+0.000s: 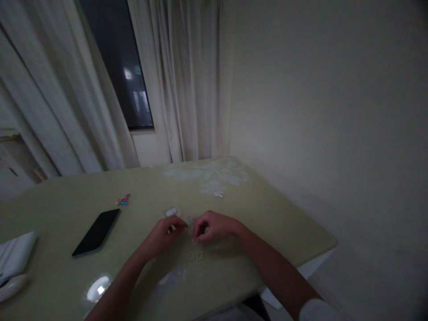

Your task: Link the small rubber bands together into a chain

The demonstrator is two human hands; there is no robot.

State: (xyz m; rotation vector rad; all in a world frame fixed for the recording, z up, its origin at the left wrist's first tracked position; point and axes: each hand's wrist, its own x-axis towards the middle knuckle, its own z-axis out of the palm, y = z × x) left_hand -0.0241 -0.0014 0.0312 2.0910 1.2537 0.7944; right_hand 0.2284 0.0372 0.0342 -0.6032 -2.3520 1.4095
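Over the pale green table (267, 263), my left hand (163, 234) is closed, its thumb and fingertips pinched together beside a little cluster of small pale pieces (190, 220). Whether anything sits in that pinch is too small to tell. My right hand (211, 225) faces it from the other side of the cluster, fingers curled and tips pinched on what looks like a small pale ring (194, 240). Two pale yellow rings, a left ring (191, 256) and a right ring (199, 256), lie side by side on the tabletop nearer to me.
Behind my left hand lies a small clear plastic bag (171, 211). Small white pieces (219, 194) rest farther back. On the left are a pile of colourful small pieces (122, 200), a black-screened phone or tablet (96, 232) and a white object (16, 254). A wall (317, 111) borders the right.
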